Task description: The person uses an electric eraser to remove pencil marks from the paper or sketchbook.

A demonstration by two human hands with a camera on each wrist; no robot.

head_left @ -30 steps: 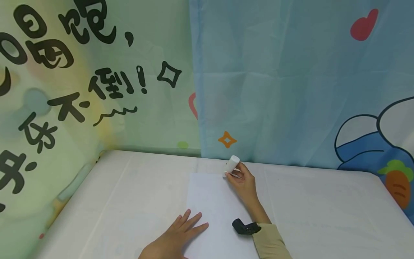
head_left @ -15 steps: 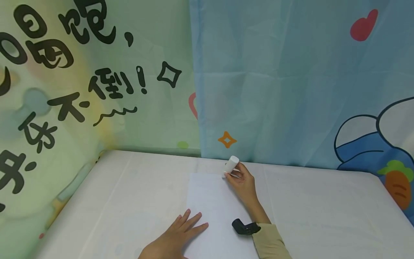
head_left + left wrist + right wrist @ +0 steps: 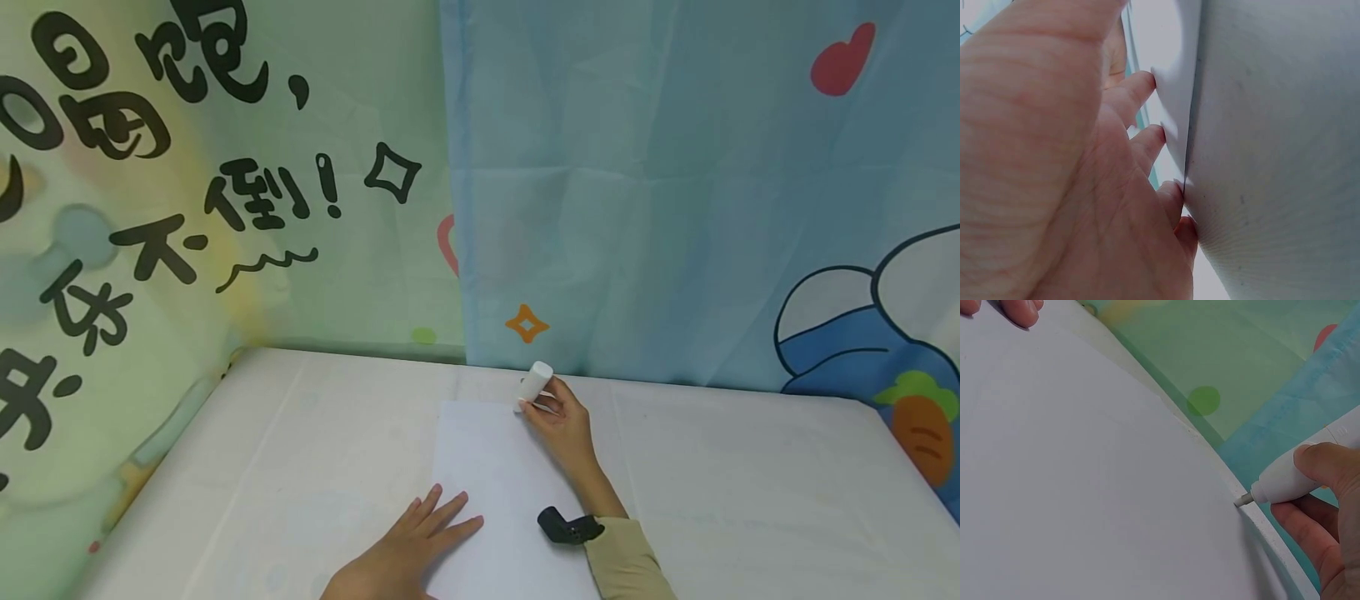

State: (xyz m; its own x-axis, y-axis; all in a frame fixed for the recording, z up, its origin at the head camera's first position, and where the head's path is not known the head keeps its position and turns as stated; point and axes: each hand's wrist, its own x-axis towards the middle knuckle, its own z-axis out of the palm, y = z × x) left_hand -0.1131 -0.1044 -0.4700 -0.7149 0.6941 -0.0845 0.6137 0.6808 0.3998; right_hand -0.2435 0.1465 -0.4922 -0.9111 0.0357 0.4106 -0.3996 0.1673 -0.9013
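A sheet of white paper [image 3: 495, 475] lies lengthwise on the white-covered table. With fingers spread, my left hand [image 3: 408, 542] rests on its left edge; the left wrist view shows the fingertips [image 3: 1159, 134] on the sheet. My right hand [image 3: 566, 429] pinches a thick white electric eraser [image 3: 536, 382] between thumb and fingers, near the paper's far right corner. The tool leans, and in the right wrist view its narrow grey tip [image 3: 1244, 500] meets the paper close to the edge. No marks are visible on the sheet.
White cloth covers the table [image 3: 315, 450]. Behind it hang a green printed curtain [image 3: 360, 292] with black lettering and a blue one [image 3: 645, 250]. A black wrist camera [image 3: 570, 527] sits at the right sleeve [image 3: 630, 558], over the paper.
The electric eraser and my right hand have shifted very slightly left along the paper's far end. My left hand stays in place.
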